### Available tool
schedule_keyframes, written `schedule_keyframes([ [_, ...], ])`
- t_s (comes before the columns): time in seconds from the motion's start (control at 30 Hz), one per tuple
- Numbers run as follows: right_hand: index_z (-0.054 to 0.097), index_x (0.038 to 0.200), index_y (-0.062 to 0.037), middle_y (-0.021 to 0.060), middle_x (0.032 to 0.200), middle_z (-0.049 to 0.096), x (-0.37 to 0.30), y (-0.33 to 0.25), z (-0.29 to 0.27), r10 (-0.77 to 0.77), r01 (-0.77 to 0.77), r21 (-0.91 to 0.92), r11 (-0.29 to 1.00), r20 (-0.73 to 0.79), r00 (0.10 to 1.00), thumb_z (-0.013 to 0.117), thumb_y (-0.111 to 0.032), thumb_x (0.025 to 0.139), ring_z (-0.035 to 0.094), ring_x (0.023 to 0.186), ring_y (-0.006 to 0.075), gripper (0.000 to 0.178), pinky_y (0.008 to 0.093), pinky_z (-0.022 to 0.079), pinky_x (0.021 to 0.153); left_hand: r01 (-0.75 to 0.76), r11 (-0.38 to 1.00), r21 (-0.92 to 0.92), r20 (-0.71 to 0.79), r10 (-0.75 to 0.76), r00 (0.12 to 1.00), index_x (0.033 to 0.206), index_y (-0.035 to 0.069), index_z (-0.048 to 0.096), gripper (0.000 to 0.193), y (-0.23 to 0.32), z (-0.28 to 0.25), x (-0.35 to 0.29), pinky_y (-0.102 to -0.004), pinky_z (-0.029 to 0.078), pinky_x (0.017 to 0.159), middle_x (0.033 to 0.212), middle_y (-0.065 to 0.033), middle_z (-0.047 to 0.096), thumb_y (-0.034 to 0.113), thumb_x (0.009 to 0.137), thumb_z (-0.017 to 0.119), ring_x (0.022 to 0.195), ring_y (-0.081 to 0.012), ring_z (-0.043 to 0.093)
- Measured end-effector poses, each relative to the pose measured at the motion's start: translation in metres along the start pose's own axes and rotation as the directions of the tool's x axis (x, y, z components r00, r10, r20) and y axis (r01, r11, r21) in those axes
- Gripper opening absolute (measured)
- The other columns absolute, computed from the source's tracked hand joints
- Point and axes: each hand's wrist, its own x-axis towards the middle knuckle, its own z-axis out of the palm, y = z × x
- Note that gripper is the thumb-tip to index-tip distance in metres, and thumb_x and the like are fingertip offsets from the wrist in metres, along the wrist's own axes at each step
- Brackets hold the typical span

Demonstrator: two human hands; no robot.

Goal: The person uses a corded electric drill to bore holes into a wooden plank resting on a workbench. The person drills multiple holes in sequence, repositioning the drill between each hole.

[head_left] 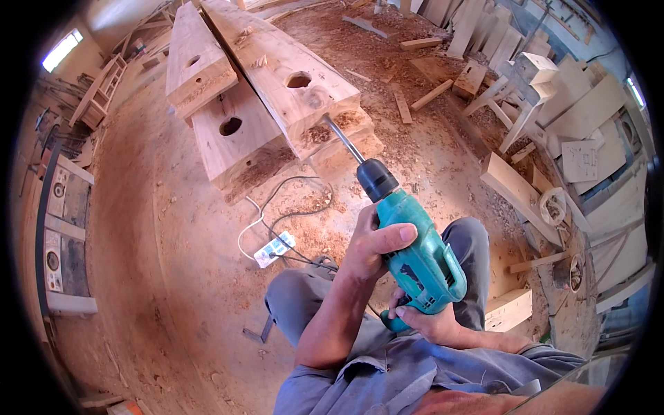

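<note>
You held a teal power drill (423,270) before your bent knees, its long bit (346,142) angled away from you and meeting the end face of the right-hand timber (283,62). Your left hand (370,243) wrapped its grip around the drill's body, thumb laid across the casing, while your right hand (430,324) closed its grip around the handle; whether a finger pressed the trigger, you could not have told from this view. The work looked well advanced: a wide round hole already opened the top of the right-hand timber, and similar holes pierced the left-hand timber (197,38) and the lower middle timber (214,135). Small dark spots on the end faces of those two looked like finished narrow bores, leaving the one under your bit as the hole apparently in progress. How deep the bit had gone, and whether it reached the wide hole, did not show, and the timbers' far ends were too distant to judge. Wood chips littered the floor (159,277), where a white power strip (274,249) lay near your left knee, dark cords trailing from it
</note>
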Motion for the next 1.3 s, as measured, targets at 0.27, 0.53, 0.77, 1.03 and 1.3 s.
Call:
schedule_keyframes([
  [0.27,0.056,0.123,-0.0009,0.0105,0.104,0.067,0.000,0.000,-0.001,0.032,-0.031,-0.026,0.999,0.008,0.999,0.065,0.004,0.091,0.068,0.091,0.0196,0.033,0.0350,0.055,0.083,0.003,1.000,0.005,0.001,-0.003,1.000,0.115,-0.005,0.063,0.062,-0.001,-0.003,0.001,-0.0397,0.060,0.083,0.101,-0.0197,0.073,0.036,0.072,0.083,0.088,-0.0275,0.073],
  [0.53,0.061,0.116,-0.0018,0.0067,0.102,0.068,0.002,0.001,0.001,0.016,-0.016,0.007,1.000,-0.010,1.000,0.067,0.005,0.092,0.068,0.090,0.0157,0.026,0.0319,0.055,0.079,-0.036,0.997,-0.075,-0.010,0.036,0.999,0.107,-0.004,0.069,0.050,0.003,0.003,-0.001,-0.0353,0.059,0.081,0.097,-0.0139,0.074,0.033,0.079,0.087,0.085,-0.0220,0.072],
  [0.77,0.063,0.115,-0.0021,0.0060,0.102,0.068,0.003,0.001,0.004,0.013,-0.013,-0.010,1.000,-0.021,1.000,0.067,0.005,0.092,0.068,0.089,0.0154,0.024,0.0316,0.056,0.078,-0.024,0.997,-0.078,-0.002,0.024,1.000,0.107,-0.004,0.069,0.051,0.003,0.000,-0.001,-0.0363,0.059,0.082,0.097,-0.0144,0.074,0.033,0.077,0.087,0.086,-0.0225,0.073],
  [1.03,0.060,0.117,-0.0023,0.0064,0.102,0.068,0.006,0.001,0.005,0.004,-0.004,-0.049,0.999,-0.004,1.000,0.066,0.004,0.092,0.068,0.091,0.0161,0.027,0.0321,0.055,0.080,0.046,0.998,-0.034,-0.016,-0.047,0.999,0.122,-0.004,0.059,0.070,0.004,-0.005,0.001,-0.0481,0.060,0.090,0.102,-0.0232,0.072,0.033,0.068,0.085,0.093,-0.0347,0.073],
  [1.3,0.065,0.109,-0.0023,0.0044,0.098,0.069,0.007,-0.001,0.007,0.005,-0.007,-0.040,0.999,-0.042,0.999,0.068,0.003,0.091,0.068,0.088,0.0144,0.019,0.0312,0.055,0.078,0.037,0.998,-0.044,-0.031,-0.038,0.999,0.122,-0.004,0.058,0.072,0.004,-0.005,0.002,-0.0478,0.060,0.089,0.102,-0.0227,0.071,0.034,0.068,0.086,0.093,-0.0348,0.074],
])
